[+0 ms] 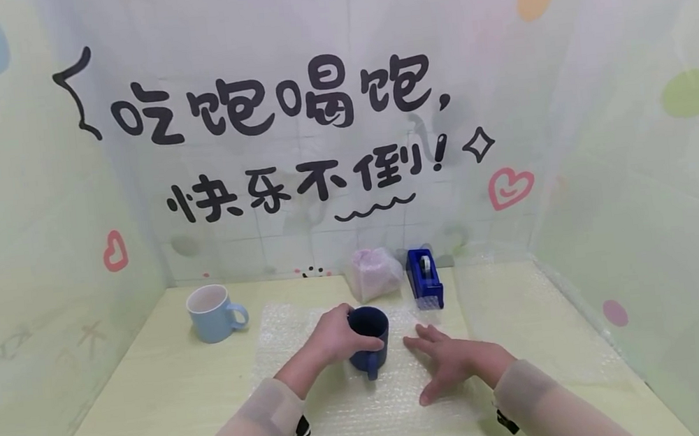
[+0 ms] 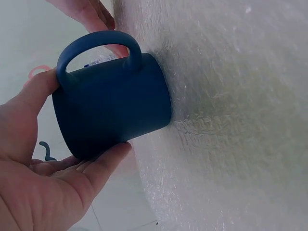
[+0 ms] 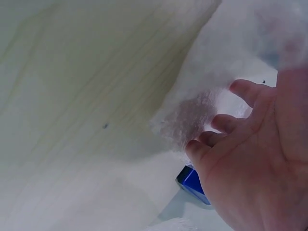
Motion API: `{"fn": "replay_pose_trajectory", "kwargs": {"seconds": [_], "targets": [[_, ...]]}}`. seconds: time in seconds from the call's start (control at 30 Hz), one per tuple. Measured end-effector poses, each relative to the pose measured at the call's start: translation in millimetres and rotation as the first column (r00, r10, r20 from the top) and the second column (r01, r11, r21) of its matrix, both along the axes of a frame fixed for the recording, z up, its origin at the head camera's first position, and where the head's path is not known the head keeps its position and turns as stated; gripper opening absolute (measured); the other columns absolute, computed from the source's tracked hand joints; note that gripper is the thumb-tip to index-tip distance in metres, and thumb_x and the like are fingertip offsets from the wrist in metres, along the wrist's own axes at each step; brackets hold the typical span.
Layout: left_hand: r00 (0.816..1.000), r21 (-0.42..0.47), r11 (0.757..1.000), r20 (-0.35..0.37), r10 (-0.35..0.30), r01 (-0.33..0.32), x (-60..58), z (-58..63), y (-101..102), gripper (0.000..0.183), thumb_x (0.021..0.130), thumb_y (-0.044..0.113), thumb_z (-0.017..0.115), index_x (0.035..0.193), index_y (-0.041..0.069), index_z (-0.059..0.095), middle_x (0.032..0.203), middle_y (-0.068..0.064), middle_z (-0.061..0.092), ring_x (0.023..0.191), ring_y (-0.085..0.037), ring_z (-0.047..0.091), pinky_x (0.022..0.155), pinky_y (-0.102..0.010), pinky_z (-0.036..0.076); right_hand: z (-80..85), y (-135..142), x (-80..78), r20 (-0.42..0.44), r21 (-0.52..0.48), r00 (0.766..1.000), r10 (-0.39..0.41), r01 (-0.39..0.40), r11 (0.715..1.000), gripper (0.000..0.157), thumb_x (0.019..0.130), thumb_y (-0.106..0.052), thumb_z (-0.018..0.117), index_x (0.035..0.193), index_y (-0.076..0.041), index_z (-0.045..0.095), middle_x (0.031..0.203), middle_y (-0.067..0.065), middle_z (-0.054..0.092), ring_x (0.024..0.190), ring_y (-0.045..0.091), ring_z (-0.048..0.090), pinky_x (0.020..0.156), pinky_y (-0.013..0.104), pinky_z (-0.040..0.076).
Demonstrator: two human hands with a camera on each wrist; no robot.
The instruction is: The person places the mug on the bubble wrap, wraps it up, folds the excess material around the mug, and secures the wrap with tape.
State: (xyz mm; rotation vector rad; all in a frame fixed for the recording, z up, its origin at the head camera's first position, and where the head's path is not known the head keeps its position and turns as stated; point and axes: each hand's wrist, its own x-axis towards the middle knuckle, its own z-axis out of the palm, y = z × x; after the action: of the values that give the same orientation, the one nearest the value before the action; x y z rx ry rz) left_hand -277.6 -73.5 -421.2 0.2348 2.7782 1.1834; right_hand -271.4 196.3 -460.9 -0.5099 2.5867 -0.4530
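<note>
A dark blue mug (image 1: 372, 322) stands upright on a sheet of bubble wrap (image 1: 356, 414). My left hand (image 1: 334, 335) grips it by the rim, thumb near the handle side and fingers around the far side. The left wrist view shows the mug's handle (image 2: 96, 41) and its base against the wrap. Over the right part of the sheet, my right hand (image 1: 450, 363) spreads its fingers. In the right wrist view those fingers (image 3: 245, 91) lie beside the wrap's edge (image 3: 192, 110); whether they touch it I cannot tell.
A light blue mug (image 1: 211, 322) stands at the back left. At the back, a wrapped pinkish bundle (image 1: 375, 275) sits beside a blue tape dispenser (image 1: 423, 277). More bubble wrap (image 1: 504, 315) lies on the right. Printed sheeting (image 1: 294, 34) encloses the table.
</note>
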Motion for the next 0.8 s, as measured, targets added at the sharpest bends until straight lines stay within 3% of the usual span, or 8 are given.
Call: {"fn": "replay_pose_trajectory", "kwargs": {"seconds": [0.17,0.3,0.37,0.43,0.53,0.63,0.7,0.8], "targets": [[1.000,0.001,1.000,0.007,-0.007,0.007,-1.1,-5.4,2,0.078,0.076,0.036,0.101,0.132,-0.005,0.064,0.122,-0.018,0.074,0.110,-0.029,0.070,0.102,-0.050,0.060,3.6,5,-4.7,-0.017,-0.007,0.999,0.027,-0.027,1.000,0.110,0.082,-0.056,0.093,0.171,-0.025,0.039,0.184,0.016,0.020,0.171,0.042,0.016,0.131,0.074,0.026],[1.000,0.002,1.000,0.003,-0.009,0.009,-2.8,-7.2,1,0.080,0.075,0.036,0.101,0.133,-0.005,0.064,0.123,-0.018,0.074,0.110,-0.029,0.069,0.101,-0.050,0.060,15.7,10,-17.2,-0.124,-0.122,0.992,-0.001,-0.014,0.992,0.079,0.096,-0.047,0.083,0.160,-0.011,0.055,0.172,0.024,0.042,0.161,0.049,0.036,0.128,0.072,0.033],[1.000,0.004,1.000,0.004,-0.009,0.009,-2.9,-6.1,0,0.079,0.075,0.036,0.101,0.132,-0.004,0.064,0.122,-0.017,0.074,0.109,-0.028,0.069,0.100,-0.049,0.060,21.4,11,-25.1,-0.196,-0.198,0.976,-0.097,0.058,0.978,0.064,0.101,-0.036,0.077,0.151,0.000,0.061,0.159,0.029,0.055,0.150,0.051,0.049,0.124,0.069,0.040],[1.000,0.008,1.000,0.002,-0.006,0.006,-2.5,-5.2,-1,0.077,0.075,0.035,0.101,0.131,-0.004,0.064,0.121,-0.016,0.074,0.108,-0.028,0.068,0.100,-0.049,0.060,24.8,10,-32.5,-0.221,-0.247,0.949,-0.225,0.168,0.954,0.060,0.102,-0.027,0.073,0.146,0.010,0.058,0.148,0.034,0.060,0.141,0.053,0.056,0.119,0.066,0.047],[1.000,0.016,1.000,0.000,-0.003,0.003,-1.4,-4.6,-3,0.074,0.075,0.035,0.102,0.127,-0.002,0.065,0.118,-0.015,0.074,0.106,-0.027,0.068,0.099,-0.048,0.060,24.5,9,-40.1,-0.143,-0.283,0.914,-0.380,0.330,0.901,0.071,0.103,-0.021,0.068,0.152,0.022,0.040,0.149,0.043,0.054,0.141,0.056,0.055,0.119,0.064,0.049],[1.000,0.024,1.000,-0.003,-0.008,0.008,-0.8,-5.3,-3,0.071,0.074,0.036,0.102,0.124,-0.001,0.066,0.116,-0.014,0.074,0.104,-0.026,0.068,0.098,-0.048,0.060,18.9,11,-44.4,-0.055,-0.280,0.896,-0.441,0.410,0.868,0.080,0.102,-0.019,0.069,0.156,0.025,0.031,0.151,0.044,0.053,0.142,0.055,0.055,0.120,0.063,0.048],[1.000,0.029,0.999,-0.008,-0.015,0.015,-0.7,-5.5,-4,0.071,0.074,0.036,0.102,0.123,-0.002,0.066,0.116,-0.014,0.074,0.104,-0.026,0.068,0.097,-0.048,0.060,16.1,11,-46.0,-0.050,-0.280,0.893,-0.448,0.418,0.864,0.072,0.100,-0.018,0.071,0.152,0.022,0.041,0.142,0.039,0.062,0.133,0.050,0.063,0.115,0.060,0.053],[1.000,0.034,0.999,-0.013,-0.015,0.016,-1.1,-5.9,-5,0.072,0.074,0.035,0.101,0.125,-0.002,0.066,0.117,-0.014,0.074,0.104,-0.026,0.068,0.098,-0.048,0.060,15.7,10,-47.8,-0.121,-0.278,0.900,-0.418,0.373,0.885,0.042,0.098,-0.015,0.074,0.128,0.014,0.065,0.117,0.026,0.074,0.107,0.036,0.071,0.095,0.049,0.061]]}}
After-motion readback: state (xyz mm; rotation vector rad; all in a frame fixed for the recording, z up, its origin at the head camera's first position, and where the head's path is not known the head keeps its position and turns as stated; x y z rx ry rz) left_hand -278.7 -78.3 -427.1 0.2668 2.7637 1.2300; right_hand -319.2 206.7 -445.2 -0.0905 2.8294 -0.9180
